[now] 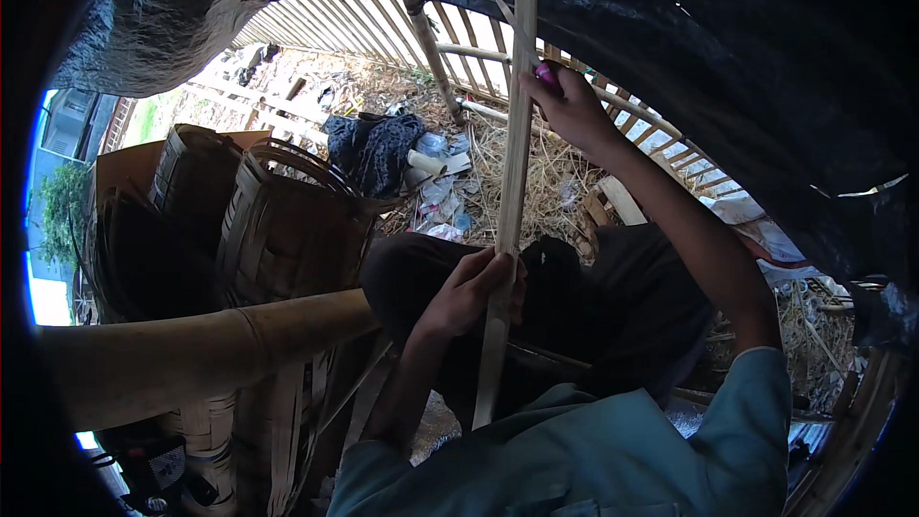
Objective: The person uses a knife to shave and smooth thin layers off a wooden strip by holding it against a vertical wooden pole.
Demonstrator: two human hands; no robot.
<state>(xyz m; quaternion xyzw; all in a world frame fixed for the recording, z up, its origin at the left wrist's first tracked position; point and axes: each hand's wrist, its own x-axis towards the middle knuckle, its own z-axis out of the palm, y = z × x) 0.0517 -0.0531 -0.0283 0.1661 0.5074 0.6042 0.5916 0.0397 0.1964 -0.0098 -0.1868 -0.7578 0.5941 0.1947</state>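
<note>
A long, pale bamboo strip (515, 153) stands nearly upright in front of me, from the top edge of the picture down to my lap. My left hand (471, 289) is closed round its lower part, just above my knees. Higher up, my right hand (571, 107) grips a knife by its pink-purple handle (549, 75), with the arm stretched forward. What looks like the knife's pointed blade tip (504, 10) shows left of the strip; the strip hides the rest of the blade.
A thick bamboo pole (201, 349) runs across at left, near my knee. Woven bamboo baskets (287, 211) stand beyond it. Dark cloth (373, 153), straw and litter lie on the ground ahead. A slatted bamboo fence (335, 29) curves behind, and dark plastic sheeting (756, 67) hangs overhead.
</note>
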